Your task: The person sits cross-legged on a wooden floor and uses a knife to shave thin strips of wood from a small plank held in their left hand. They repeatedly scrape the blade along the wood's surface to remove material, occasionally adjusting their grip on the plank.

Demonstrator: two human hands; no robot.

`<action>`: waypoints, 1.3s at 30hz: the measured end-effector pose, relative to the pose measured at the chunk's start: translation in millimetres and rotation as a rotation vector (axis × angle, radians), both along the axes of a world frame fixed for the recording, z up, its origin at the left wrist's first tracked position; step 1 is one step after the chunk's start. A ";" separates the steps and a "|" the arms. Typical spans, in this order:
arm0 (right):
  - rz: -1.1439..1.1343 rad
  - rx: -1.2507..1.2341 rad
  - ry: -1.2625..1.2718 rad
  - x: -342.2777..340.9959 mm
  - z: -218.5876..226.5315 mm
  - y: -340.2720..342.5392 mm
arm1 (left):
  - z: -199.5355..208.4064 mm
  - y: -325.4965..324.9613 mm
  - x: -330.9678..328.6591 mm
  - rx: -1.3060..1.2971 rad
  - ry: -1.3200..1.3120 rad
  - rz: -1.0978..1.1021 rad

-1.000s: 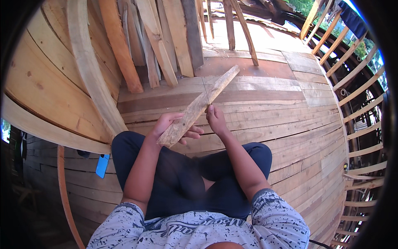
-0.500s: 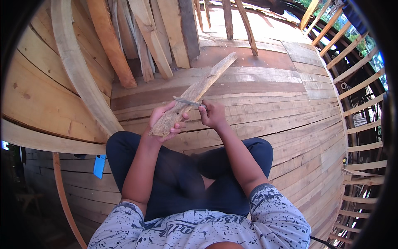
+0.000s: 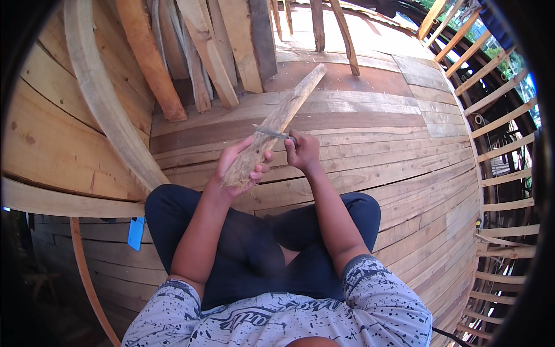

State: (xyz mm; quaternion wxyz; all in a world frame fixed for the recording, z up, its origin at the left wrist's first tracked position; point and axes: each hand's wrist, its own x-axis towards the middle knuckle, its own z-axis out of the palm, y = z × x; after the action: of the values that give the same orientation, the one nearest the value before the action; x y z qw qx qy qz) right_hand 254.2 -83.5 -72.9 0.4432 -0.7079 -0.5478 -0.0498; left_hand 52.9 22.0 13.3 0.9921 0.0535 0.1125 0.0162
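A long, rough wooden board (image 3: 296, 101) slants up and away to the right above my crossed legs. My left hand (image 3: 236, 168) is wrapped round its wider near end, with fingertips curling over the right edge. In my right hand (image 3: 303, 152) is a knife (image 3: 269, 132), its handle mostly hidden by my fist. The blade lies across the upper face of the board, pointing left, just beyond my left hand. A small dark hole shows in the board near my left fingers.
I sit on a plank floor (image 3: 376, 168). Curved ribs (image 3: 104, 104) and planking rise at the left, with several upright timbers (image 3: 231, 46) at the far left. A blue flat object (image 3: 136, 233) lies beside my left knee. Spaced wooden ribs (image 3: 506, 179) line the right side.
Both hands, the board and the knife have shifted slightly right. The far end of the board has moved slightly nearer, and the blade sits a little farther up the board.
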 end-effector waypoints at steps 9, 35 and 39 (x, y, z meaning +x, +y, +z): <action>-0.879 -0.179 0.182 62.5 -17.9 -21.8 | 12.3 -9.9 -8.2 0.056 -0.042 0.019; -0.249 -0.268 0.216 -34.4 26.6 2.9 | 4.7 -0.4 -19.9 -0.125 0.040 0.015; -0.226 -0.312 0.142 -54.2 37.4 -4.6 | 2.9 0.5 -16.2 -0.065 0.039 0.012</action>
State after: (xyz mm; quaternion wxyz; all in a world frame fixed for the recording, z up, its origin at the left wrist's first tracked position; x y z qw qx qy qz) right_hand 200.0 -88.1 -35.6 0.3572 -0.8266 -0.4335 0.0362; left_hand 36.7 22.5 16.2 0.9908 0.0210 0.1324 0.0177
